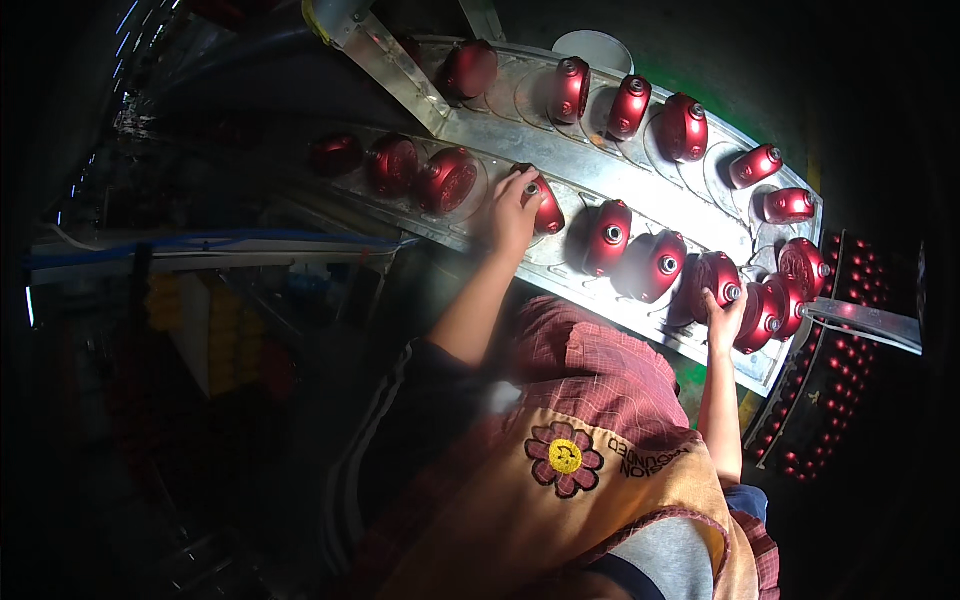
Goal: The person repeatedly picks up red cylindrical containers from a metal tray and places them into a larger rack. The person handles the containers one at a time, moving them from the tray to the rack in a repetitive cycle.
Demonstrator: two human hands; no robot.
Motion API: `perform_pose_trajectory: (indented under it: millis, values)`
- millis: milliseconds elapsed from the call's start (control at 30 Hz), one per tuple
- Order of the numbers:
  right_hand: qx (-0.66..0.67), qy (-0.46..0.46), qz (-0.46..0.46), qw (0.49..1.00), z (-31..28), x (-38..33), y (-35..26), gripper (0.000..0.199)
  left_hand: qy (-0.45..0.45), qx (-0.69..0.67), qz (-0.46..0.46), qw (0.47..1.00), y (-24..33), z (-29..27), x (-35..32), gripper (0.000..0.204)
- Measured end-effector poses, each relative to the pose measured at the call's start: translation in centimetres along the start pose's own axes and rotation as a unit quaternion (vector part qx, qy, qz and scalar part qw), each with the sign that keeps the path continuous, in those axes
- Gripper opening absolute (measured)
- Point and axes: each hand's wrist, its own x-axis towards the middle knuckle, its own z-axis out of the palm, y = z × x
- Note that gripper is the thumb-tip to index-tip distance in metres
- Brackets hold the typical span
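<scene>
Left hand (512, 212) grips one red metal shell (543, 203) mid-frame, right hand (722, 315) clasps another (712, 280) lower right, and most recesses along the curved metal track (600, 170) look filled already.

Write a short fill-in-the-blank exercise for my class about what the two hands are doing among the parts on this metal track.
1. The shiny bottles on the metal track are ____ in colour.
2. The left hand rests on a ____ bottle.
3. The right hand touches another bottle near the track's ____ end.

Missing words: red; red; right
</scene>
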Motion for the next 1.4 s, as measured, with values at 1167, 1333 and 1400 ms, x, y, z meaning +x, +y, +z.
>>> perform_pose_trajectory:
  millis: [1167, 1333, 1400]
  values:
    - [0.325, 0.173, 0.168, 0.914, -23.3, -7.2, 17.0, 0.045, 0.088, -0.032, -0.056, 0.994, -12.9, -22.6, 8.0, 0.045]
    - [0.331, 0.168, 0.174, 0.912, -25.1, -7.6, 19.5, 0.043, 0.06, 0.02, 0.058, 0.996, -8.3, -19.7, 4.4, 0.027]
    - [0.335, 0.173, 0.188, 0.907, -26.2, -6.9, 20.0, 0.04, 0.082, -0.031, 0.077, 0.993, -5.2, -17.1, 2.3, 0.024]
